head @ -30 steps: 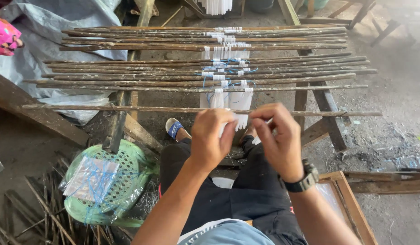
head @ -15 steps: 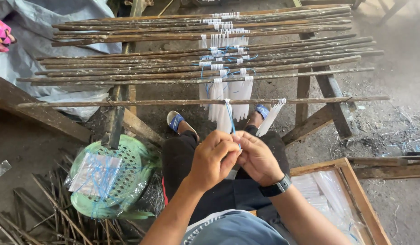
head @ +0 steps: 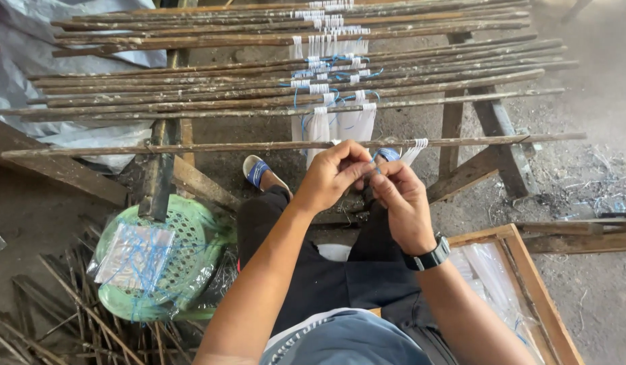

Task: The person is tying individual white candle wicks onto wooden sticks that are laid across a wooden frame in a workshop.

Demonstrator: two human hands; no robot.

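My left hand [head: 332,174] and my right hand [head: 402,196] meet just below the nearest thin wooden stick [head: 191,147], fingertips pinched together on a blue string [head: 377,157] that runs up to that stick. A black watch sits on my right wrist. White strips [head: 319,125] hang tied with blue string from the row of long sticks [head: 259,74] laid across a wooden rack beyond. My legs in dark trousers and a blue sandal [head: 257,170] show underneath.
A green plastic basket [head: 191,263] holding a clear bag of blue strings stands at my left. Loose sticks [head: 62,318] lie on the ground beside it. A wooden tray [head: 529,270] with clear plastic sits at my right. A grey tarp [head: 29,40] covers the far left.
My hands dropped from the near stick toward my lap, then rose again to just under it, still pinched together on the string.
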